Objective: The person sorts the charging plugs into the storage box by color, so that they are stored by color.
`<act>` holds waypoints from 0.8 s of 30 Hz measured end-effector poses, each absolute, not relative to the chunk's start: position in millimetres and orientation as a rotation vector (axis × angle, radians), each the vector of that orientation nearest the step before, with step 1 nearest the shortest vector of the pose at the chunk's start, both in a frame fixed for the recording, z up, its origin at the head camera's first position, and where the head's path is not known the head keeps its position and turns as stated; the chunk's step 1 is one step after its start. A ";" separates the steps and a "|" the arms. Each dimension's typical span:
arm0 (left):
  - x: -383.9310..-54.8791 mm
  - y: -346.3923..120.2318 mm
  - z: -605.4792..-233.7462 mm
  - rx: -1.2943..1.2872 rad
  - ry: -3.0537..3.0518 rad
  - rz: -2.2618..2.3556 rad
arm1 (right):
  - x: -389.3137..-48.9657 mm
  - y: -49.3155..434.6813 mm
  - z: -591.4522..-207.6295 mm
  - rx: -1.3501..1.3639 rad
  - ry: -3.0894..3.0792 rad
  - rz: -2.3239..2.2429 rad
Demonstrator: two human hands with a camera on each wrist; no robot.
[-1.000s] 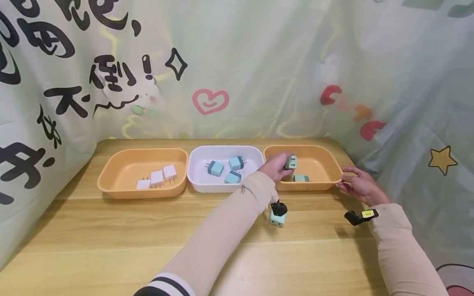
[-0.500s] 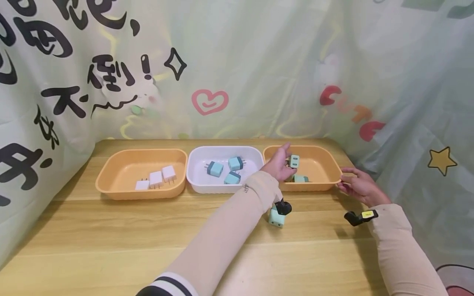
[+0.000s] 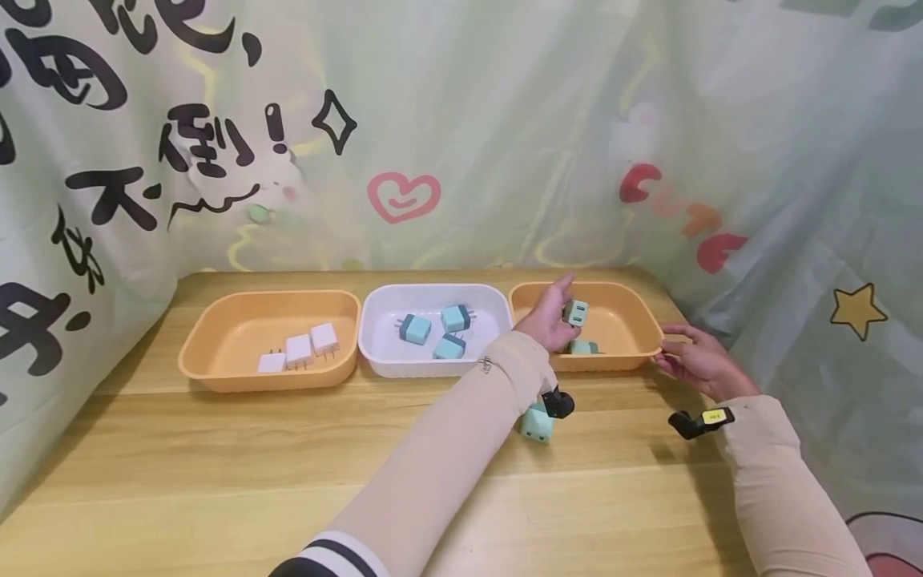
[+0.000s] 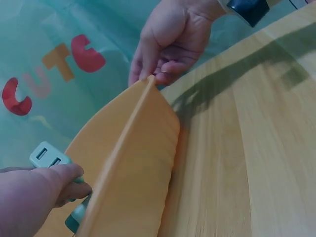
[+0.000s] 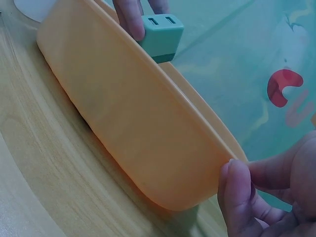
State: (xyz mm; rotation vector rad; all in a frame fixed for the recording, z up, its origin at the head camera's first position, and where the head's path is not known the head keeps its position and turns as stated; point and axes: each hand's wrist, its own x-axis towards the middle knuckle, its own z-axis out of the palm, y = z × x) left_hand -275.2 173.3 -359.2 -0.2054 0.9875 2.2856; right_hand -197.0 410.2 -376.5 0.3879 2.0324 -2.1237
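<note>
My left hand (image 3: 550, 319) is over the left part of the right-hand orange tray (image 3: 622, 316), holding a mint-green two-port charger (image 3: 576, 312) between its fingers. The right wrist view shows the ports of that charger (image 5: 165, 35) facing up above the tray rim. Another green charger (image 3: 582, 347) lies in the tray, partly hidden by the near wall. At the tray's right end, my right hand (image 3: 701, 362) pinches the rim with thumb and fingers. One more mint charger (image 3: 536, 425) sits on the table below my left wrist, partly covered by the wrist camera.
A white tray (image 3: 375, 353) in the middle holds several blue chargers with dark bases. On the left, an orange tray (image 3: 234, 332) contains several white chargers (image 3: 299, 350). A printed curtain (image 3: 490, 160) hangs behind the wooden table (image 3: 288, 473).
My left hand shifts slightly right with the charger, and its raised finger or thumb extends higher. My right hand stays at the rim. The head view turns slightly.
</note>
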 end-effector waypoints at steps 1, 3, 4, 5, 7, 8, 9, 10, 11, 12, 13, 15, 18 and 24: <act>-274.4 174.5 -358.7 -0.169 1.020 2.268 | -196.9 409.9 -376.2 0.388 2.035 -2.123; -272.7 176.8 -358.1 -0.103 1.073 2.237 | -196.8 409.7 -375.6 0.387 2.035 -2.126; -271.8 177.7 -358.0 -0.077 1.086 2.222 | -196.8 409.6 -375.4 0.388 2.031 -2.131; -270.9 178.4 -358.0 -0.059 1.082 2.212 | -196.7 409.7 -375.3 0.387 2.031 -2.131; -269.5 179.0 -359.2 -0.053 1.067 2.200 | -196.8 409.8 -375.4 0.384 2.025 -2.136; -268.8 178.7 -360.0 -0.062 1.058 2.203 | -197.0 409.8 -375.6 0.383 2.021 -2.139; -268.6 178.3 -361.2 -0.072 1.053 2.208 | -197.1 409.8 -375.8 0.381 2.018 -2.140; -268.4 177.6 -362.5 -0.078 1.053 2.210 | -197.3 410.0 -376.2 0.380 2.019 -2.140; -268.3 176.7 -363.7 -0.083 1.057 2.212 | -197.3 410.0 -376.5 0.379 2.018 -2.140; -268.1 175.4 -365.0 -0.095 1.062 2.217 | -197.4 410.1 -376.8 0.381 2.019 -2.138; -268.1 174.0 -366.1 -0.104 1.067 2.219 | -197.5 410.2 -377.1 0.381 2.023 -2.135; -268.6 171.3 -368.4 -0.115 1.056 2.223 | -197.7 410.6 -377.7 0.384 2.036 -2.121; -269.7 165.9 -369.9 -0.115 1.024 2.207 | -198.1 411.3 -378.3 0.387 2.049 -2.106; -269.9 148.6 -367.1 -0.014 1.024 2.117 | -198.8 411.6 -377.7 0.383 2.047 -2.100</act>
